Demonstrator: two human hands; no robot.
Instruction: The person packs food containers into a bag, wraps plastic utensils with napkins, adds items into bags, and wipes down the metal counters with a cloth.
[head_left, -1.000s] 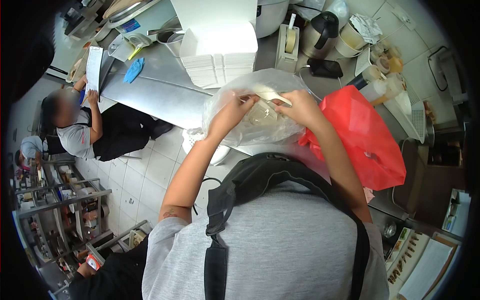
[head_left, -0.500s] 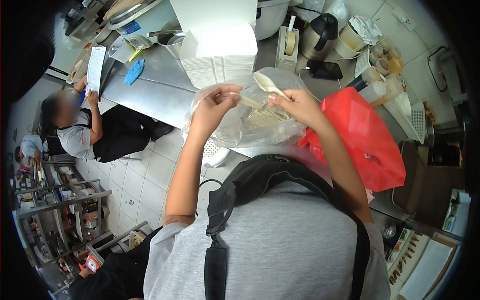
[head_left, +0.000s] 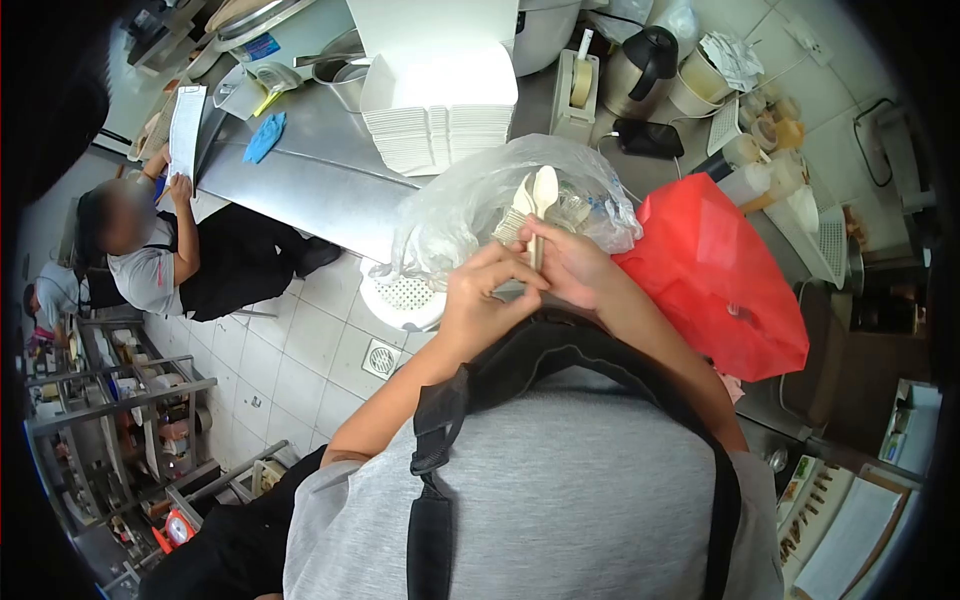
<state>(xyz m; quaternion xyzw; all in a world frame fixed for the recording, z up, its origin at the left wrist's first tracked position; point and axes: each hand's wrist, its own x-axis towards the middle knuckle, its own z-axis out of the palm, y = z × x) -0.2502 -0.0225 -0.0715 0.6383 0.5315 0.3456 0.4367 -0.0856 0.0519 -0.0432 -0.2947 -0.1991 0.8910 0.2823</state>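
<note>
Several pale plastic utensils, among them a spoon and a fork, stand upright together between my hands. My right hand is closed round their handles. My left hand touches the lower handles from the left, its fingers bent and pressed together. Just beyond both hands a clear plastic bag lies crumpled and open on the steel counter. A red bag rests to the right, beside my right forearm.
Behind the clear bag is a stack of white boxes. Near it are a tape dispenser, a kettle, a phone and sauce bottles. A person holds papers at the left; a white stool stands below the counter.
Both hands have come back from the clear bag towards my body and closed together. The spoon and fork, held apart before, are now side by side.
</note>
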